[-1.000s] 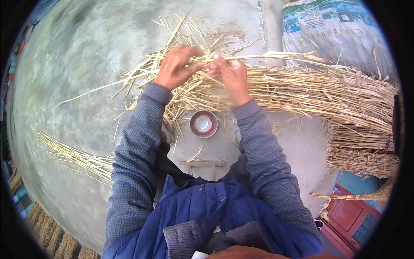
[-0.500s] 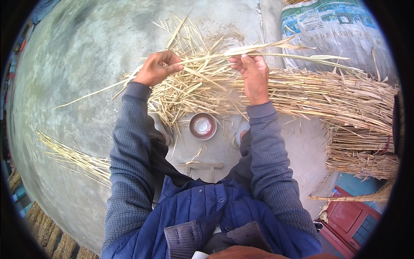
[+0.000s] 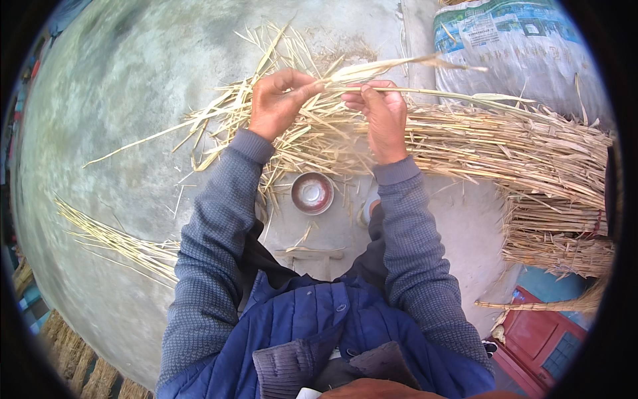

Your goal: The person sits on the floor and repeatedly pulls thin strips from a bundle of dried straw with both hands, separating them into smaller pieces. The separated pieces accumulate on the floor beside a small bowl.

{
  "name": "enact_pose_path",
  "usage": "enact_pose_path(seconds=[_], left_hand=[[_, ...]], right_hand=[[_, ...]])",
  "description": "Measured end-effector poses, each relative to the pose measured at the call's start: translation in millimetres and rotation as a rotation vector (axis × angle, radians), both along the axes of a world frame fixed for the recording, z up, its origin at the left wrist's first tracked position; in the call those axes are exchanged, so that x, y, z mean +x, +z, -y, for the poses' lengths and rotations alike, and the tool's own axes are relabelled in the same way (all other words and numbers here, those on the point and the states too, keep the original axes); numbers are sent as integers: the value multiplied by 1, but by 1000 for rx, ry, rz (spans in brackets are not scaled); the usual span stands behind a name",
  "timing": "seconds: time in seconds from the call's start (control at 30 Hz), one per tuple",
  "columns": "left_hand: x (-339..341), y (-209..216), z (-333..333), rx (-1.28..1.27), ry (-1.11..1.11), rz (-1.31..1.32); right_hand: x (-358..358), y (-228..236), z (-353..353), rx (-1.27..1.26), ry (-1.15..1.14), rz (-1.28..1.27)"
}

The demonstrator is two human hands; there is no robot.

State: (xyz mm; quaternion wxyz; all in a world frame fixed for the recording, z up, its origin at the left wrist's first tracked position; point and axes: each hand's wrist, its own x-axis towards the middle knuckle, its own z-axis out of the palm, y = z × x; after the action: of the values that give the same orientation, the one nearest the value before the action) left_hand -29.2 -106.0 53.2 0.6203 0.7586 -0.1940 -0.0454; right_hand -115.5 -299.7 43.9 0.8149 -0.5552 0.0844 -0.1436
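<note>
- Head view: my left hand is raised over the straw heap, its fingers curled together and pinched on the near end of a long pale straw stalk.
- My right hand sits just beside the left, fingers bent and closed around the same stalk a little farther along.
- The stalk runs from my hands out to the right, ending in a leafy tip in front of the woven sack at the upper right.
- Under both hands lies a loose pile of straw, spread on the grey concrete floor.
- To the right of my hands a thick bundle of straw stretches sideways, with more tied bundles below it near the right edge.
- A small round metal bowl stands on the floor below the pile, between my forearms, apart from both hands.
- A thin sheaf of stalks lies on the floor to my left, well apart from the pile.
- My grey knit sleeves and blue quilted vest fill the lower middle.
- A red box shows at the lower right corner.
</note>
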Motion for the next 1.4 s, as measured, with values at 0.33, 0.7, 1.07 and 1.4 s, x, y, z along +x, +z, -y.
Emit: enact_pose_path(seconds=[0.33,0.7,1.07,1.4], left_hand=[[72,8,-118,-404,602,27],[32,-20,-31,156,-106,392],[31,5,-58,614,-209,140],[26,-11,-54,601,-344,-64]], right_hand=[[-3,-19,41,3,-180,-77],[4,-24,-3,109,134,-86],[2,-13,18,118,-48,-179],[2,-10,16,84,-108,-199]])
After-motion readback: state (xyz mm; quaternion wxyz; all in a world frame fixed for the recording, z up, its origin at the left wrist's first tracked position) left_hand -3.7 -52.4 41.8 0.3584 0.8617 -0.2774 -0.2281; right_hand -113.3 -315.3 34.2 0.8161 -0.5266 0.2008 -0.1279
